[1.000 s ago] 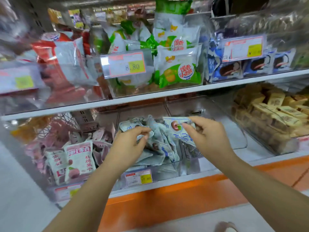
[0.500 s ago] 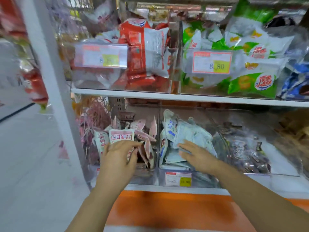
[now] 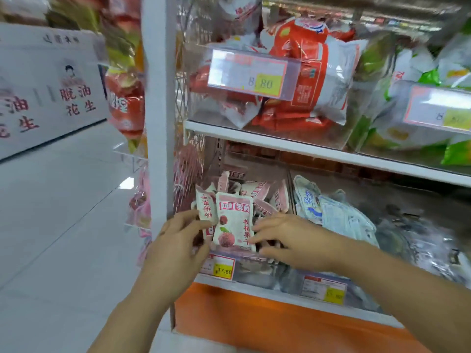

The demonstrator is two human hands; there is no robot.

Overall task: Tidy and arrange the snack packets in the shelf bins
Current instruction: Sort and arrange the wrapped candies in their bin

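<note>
pink packet [image 3: 234, 222] stood upright in clear bin [image 3: 251, 264], left hand [image 3: 178, 240] pinched its left edge, right hand [image 3: 290, 238] touched its right edge with straight fingers

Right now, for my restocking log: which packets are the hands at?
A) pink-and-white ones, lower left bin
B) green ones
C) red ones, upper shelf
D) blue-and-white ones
A: the left hand and right hand flank an upright pink-and-white packet at the front of the lower left bin.

Upper bin price tag [image 3: 248, 73] 8.80, lower bin tag [image 3: 220, 267] 17.60, white sign [image 3: 51, 93] 花生
</note>
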